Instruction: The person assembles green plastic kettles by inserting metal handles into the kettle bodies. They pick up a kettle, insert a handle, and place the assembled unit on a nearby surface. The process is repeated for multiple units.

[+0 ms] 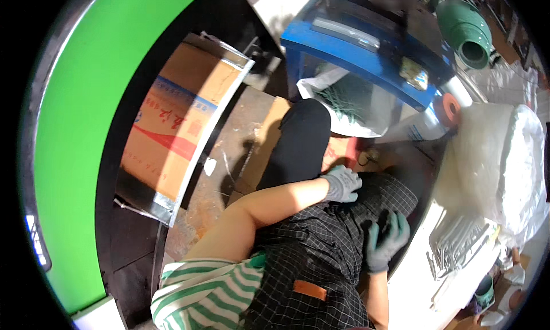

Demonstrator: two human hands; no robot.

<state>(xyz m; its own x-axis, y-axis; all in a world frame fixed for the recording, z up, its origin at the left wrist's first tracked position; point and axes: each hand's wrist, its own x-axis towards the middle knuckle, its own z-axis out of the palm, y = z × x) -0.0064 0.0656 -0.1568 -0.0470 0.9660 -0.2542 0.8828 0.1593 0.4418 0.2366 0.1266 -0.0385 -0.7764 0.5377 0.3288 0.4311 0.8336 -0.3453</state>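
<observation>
My left hand (342,184), in a grey knit glove, lies on my lap against a black apron with a white grid (309,238). Its fingers bend loosely, and I make out nothing held in them. Nearer my right side is my right hand (389,243), in a grey glove with greenish fingers. Thumb and fingers stand apart in a curve over the apron, with nothing between them. My black-trousered knee (306,132) juts forward beside the left hand.
Ahead stands a blue table (355,49) with a white sack of green strands (344,103) under it. A cardboard box (172,126) sits to the left by a green panel (97,89). To the right are a wrapped white bundle (487,158) and bagged metal pieces (458,244).
</observation>
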